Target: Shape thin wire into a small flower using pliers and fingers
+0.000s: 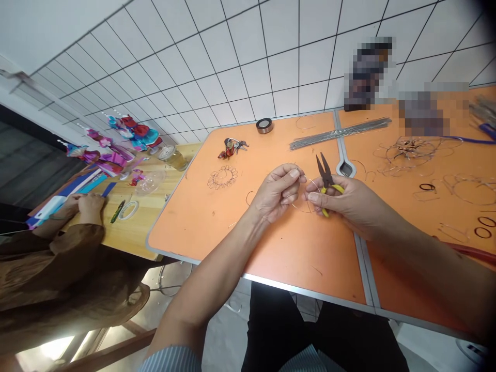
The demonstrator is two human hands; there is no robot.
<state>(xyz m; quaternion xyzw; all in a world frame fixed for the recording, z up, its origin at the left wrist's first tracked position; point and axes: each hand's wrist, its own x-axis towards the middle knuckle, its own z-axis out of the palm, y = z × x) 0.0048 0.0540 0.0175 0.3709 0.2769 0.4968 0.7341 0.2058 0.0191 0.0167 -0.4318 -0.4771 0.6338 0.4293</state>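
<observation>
Over the orange table (217, 227), my left hand (279, 191) pinches a thin wire (302, 209) bent into a rough loop. My right hand (341, 201) is closed around pliers (326, 173) with yellow handles and dark jaws pointing away from me. The thumb and finger of that hand also seem to touch the far side of the wire loop. A flower-shaped wire ring (222, 177) lies on the table left of my hands. Beyond the pliers rests a bundle of straight metal wires (341, 133).
A tape roll (264, 125) and a bunch of keys (232, 148) sit toward the back. Tangled wire pieces (411, 150) and dark rings (484, 227) lie at right. At left, another person's hands (87, 204) rest on a wooden table (127, 235) with a glass jar (172, 157).
</observation>
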